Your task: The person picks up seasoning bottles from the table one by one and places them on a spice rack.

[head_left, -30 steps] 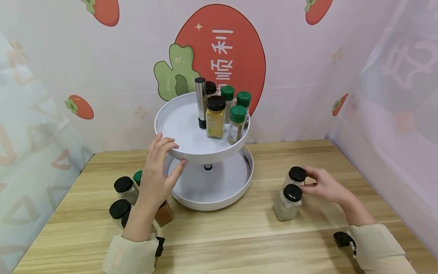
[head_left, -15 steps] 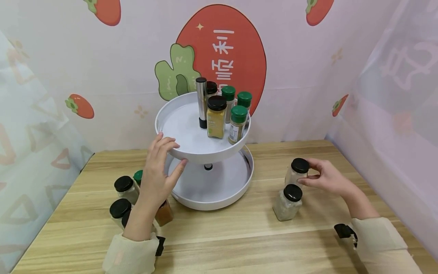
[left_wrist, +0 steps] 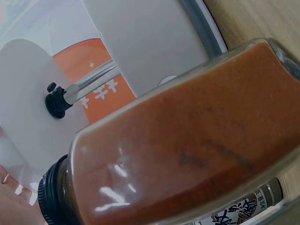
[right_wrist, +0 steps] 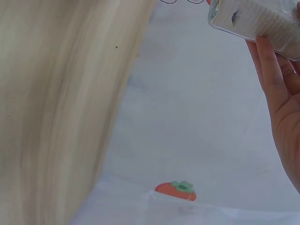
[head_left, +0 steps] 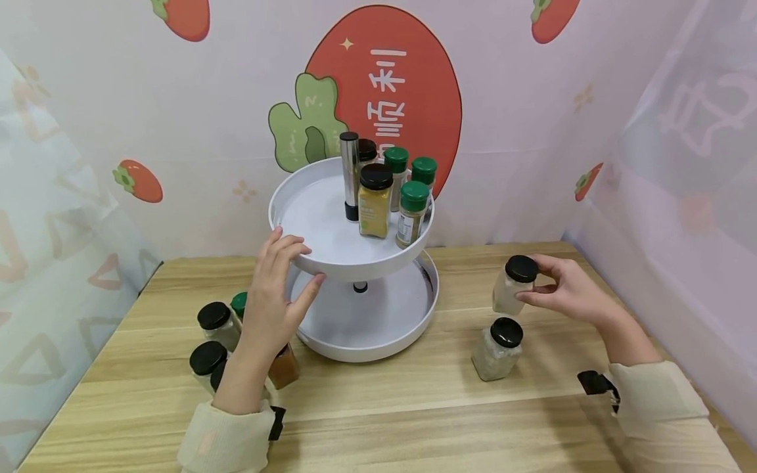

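Note:
My right hand [head_left: 570, 289] pinches a clear spice jar [head_left: 510, 295] with a black lid, which is raised above the table and upright. In the right wrist view that jar [right_wrist: 262, 21] shows its label side against the fingers. Just in front of it stands a second black-lidded jar [head_left: 495, 358] with pale contents. My left hand [head_left: 275, 295] holds the rim of the upper tray [head_left: 349, 270] of a white two-tier rack, fingers over the edge and thumb beneath. On that tray are a yellow spice jar [head_left: 374, 213], a dark-lidded jar behind it and several green-capped bottles [head_left: 409, 220].
The lower tray [head_left: 361, 355] sits on the wooden table [head_left: 408, 420]. Left of it, partly behind my left forearm, stand several black-lidded jars [head_left: 215, 322], a green-capped bottle [head_left: 239, 302] and a jar of reddish-brown powder [head_left: 284, 368]. A silver post [head_left: 351, 177] rises from the upper tray.
My right hand has lifted its jar off the table, up and slightly away from the jar in front. My left hand has stayed on the tray rim.

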`<action>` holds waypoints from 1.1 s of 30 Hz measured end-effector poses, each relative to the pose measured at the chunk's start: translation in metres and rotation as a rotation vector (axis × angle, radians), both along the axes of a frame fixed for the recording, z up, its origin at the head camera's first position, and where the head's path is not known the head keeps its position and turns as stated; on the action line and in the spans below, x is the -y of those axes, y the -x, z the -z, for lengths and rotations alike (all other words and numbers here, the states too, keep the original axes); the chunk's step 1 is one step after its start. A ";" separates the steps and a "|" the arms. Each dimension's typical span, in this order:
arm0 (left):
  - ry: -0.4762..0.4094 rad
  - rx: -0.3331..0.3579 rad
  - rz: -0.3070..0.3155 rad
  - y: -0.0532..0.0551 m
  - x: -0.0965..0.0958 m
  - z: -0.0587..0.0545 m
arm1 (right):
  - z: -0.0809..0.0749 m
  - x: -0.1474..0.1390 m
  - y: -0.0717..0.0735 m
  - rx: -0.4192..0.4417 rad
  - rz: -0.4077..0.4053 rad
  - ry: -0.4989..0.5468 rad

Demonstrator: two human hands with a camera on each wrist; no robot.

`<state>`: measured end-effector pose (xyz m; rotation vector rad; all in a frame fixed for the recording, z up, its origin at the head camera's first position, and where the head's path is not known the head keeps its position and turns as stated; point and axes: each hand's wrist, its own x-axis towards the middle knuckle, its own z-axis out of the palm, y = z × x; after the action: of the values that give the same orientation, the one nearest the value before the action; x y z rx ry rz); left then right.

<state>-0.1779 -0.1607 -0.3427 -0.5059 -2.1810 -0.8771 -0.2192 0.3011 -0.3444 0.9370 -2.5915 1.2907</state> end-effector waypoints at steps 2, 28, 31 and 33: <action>0.000 0.001 0.000 0.000 0.000 0.000 | -0.003 0.002 0.001 -0.009 0.006 0.003; 0.000 -0.007 0.004 0.001 0.000 -0.001 | -0.056 0.054 0.010 -0.119 -0.120 0.200; 0.003 -0.013 0.004 0.001 0.000 0.000 | -0.062 0.061 0.010 -0.131 -0.158 0.268; 0.007 -0.014 0.003 0.002 0.001 0.000 | -0.066 0.065 0.010 -0.140 -0.181 0.297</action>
<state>-0.1795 -0.1612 -0.3424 -0.5175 -2.1713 -0.8657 -0.2288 0.2362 -0.2785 1.1754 -2.1750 1.5383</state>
